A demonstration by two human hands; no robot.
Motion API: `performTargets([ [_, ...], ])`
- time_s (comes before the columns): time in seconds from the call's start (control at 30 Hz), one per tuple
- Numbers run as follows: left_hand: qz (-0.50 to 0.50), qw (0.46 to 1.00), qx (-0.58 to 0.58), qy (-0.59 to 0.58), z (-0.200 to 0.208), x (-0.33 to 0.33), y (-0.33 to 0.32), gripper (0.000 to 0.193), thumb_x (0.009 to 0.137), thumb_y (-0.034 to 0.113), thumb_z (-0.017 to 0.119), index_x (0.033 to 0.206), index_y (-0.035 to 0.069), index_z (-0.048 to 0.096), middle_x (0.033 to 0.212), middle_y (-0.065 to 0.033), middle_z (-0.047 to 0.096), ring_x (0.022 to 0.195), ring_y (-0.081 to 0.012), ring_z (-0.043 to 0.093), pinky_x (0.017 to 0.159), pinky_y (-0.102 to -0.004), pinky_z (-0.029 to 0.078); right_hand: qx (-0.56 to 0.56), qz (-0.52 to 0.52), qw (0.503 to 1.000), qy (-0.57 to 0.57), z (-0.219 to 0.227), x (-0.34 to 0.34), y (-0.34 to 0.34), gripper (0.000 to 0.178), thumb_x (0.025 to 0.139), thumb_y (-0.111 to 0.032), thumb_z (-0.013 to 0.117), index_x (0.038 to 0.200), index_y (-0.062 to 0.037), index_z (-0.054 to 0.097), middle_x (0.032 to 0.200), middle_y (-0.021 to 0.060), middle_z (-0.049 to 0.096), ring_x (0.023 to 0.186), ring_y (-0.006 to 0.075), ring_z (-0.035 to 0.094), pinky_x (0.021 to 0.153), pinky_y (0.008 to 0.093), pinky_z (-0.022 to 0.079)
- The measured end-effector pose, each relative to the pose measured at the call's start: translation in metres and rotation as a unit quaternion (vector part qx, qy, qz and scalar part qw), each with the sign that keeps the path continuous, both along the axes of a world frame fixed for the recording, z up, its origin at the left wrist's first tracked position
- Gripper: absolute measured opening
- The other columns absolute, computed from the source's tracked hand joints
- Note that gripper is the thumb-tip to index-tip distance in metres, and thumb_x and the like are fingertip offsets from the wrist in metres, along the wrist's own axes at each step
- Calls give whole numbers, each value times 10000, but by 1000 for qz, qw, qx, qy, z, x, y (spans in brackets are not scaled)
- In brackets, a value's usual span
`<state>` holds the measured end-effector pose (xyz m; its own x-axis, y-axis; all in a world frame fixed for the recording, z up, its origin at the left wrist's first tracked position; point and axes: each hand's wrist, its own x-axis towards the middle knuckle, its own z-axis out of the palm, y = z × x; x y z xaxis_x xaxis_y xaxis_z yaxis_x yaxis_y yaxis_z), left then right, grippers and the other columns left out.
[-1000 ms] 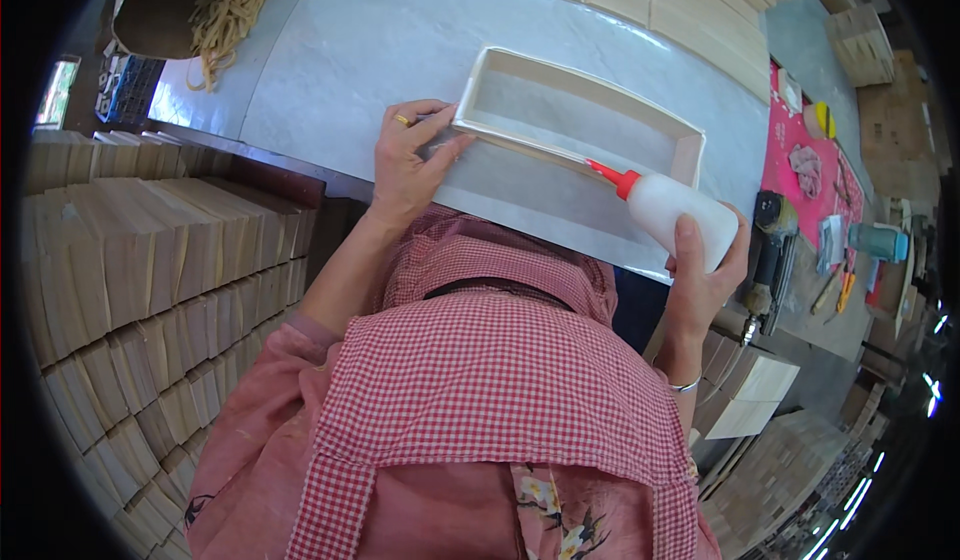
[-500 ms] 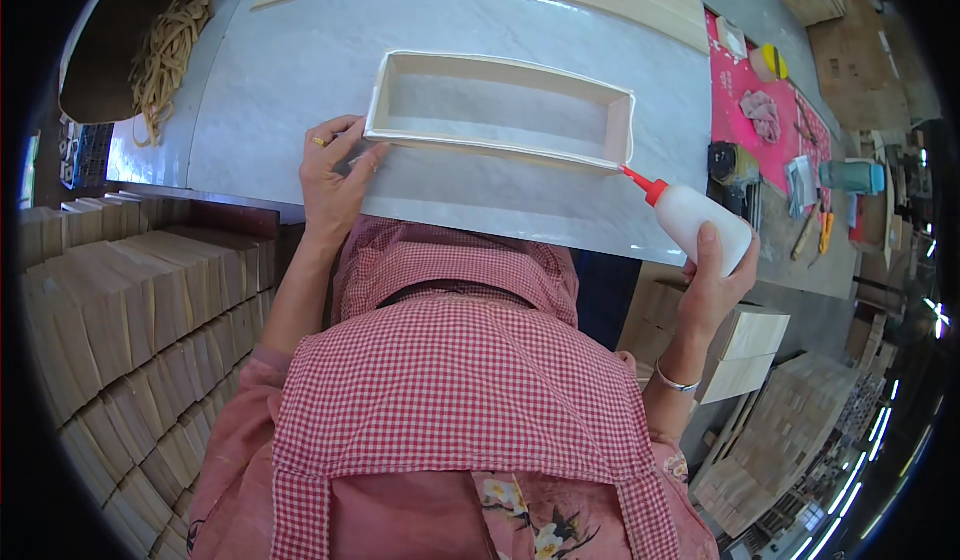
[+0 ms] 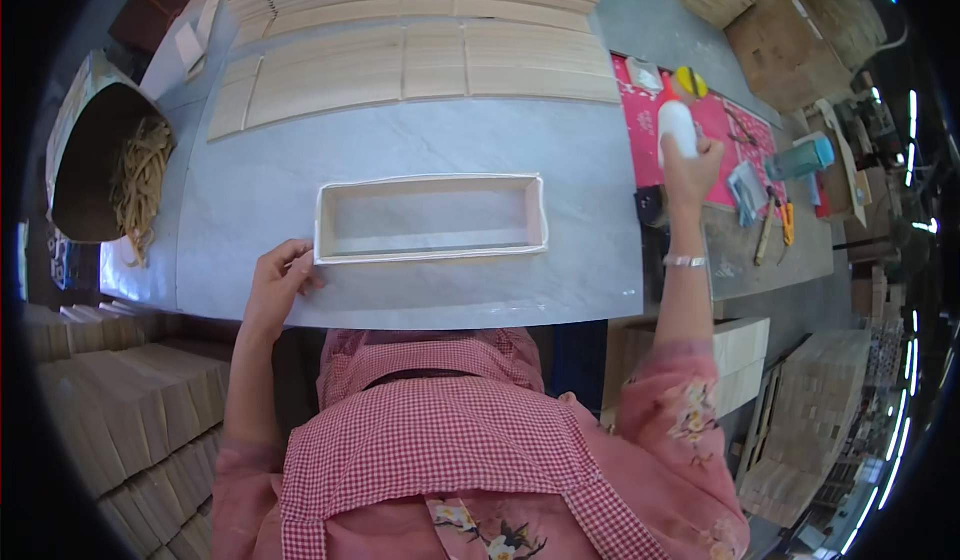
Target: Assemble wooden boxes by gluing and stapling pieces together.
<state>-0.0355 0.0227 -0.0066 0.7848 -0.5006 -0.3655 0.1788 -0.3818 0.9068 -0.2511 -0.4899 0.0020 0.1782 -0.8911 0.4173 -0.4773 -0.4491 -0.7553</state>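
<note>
A shallow rectangular frame of pale wood (image 3: 430, 256) rests on the grey marbled tabletop (image 3: 480, 295), with a white line along its top edges. My left hand (image 3: 277, 285) is at its near left corner, fingers bent and closed against the wood; the exact grip is partly hidden. Out to the right, my right hand (image 3: 692, 172) is wrapped round a white squeeze bottle (image 3: 676, 130) with a red nozzle. The bottle stands upright over a pink mat (image 3: 712, 120), its nozzle pointing away from me. Whether its base touches the mat is hidden by my hand.
Thin wooden boards (image 3: 330, 85) lie in rows at the back. A bin of tan strips (image 3: 140, 175) sits at the left. On the right are a yellow tape roll (image 3: 690, 82), a teal bottle (image 3: 797, 160) and orange-handled tools (image 3: 787, 222). Wood pieces (image 3: 130, 390) are stacked low left.
My right hand has carried the bottle from the frame's near right corner to the far right, over the pink mat. My left hand stays by the frame's left corner. The view has shifted.
</note>
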Motion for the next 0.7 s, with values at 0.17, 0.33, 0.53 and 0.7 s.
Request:
performTargets([
  [0.17, -19, 990, 0, 142, -5, 33, -9, 93, 953, 108, 660, 966, 28, 706, 756, -21, 638, 635, -79, 584, 590, -192, 418, -87, -48, 937, 334, -37, 39, -60, 243, 841, -202, 726, 925, -10, 602, 894, 105, 610, 834, 227, 601, 776, 359, 513],
  [0.33, -73, 985, 61, 143, -2, 47, -14, 56, 904, 96, 693, 899, 41, 703, 711, -24, 627, 616, -79, 585, 588, -186, 430, 185, 279, 934, 124, -24, 35, 79, 150, 912, -145, 639, 886, 3, 636, 763, 81, 626, 614, 173, 601, 580, 295, 503],
  [0.53, -124, 980, 130, 82, 6, 53, -36, 73, 871, 74, 684, 923, 25, 703, 717, -42, 641, 624, -94, 599, 594, -195, 461, 464, 351, 811, 48, -19, -8, 155, 99, 948, -85, 578, 976, 4, 612, 713, 73, 636, 497, 124, 578, 438, 225, 457],
  [0.7, -149, 980, 113, 66, 4, 48, -28, 130, 841, 50, 674, 954, -8, 704, 715, -53, 646, 607, -111, 594, 587, -212, 480, 496, 388, 774, 65, -21, -11, 142, 78, 916, -64, 549, 890, -12, 601, 644, 89, 639, 435, 152, 557, 390, 250, 434],
])
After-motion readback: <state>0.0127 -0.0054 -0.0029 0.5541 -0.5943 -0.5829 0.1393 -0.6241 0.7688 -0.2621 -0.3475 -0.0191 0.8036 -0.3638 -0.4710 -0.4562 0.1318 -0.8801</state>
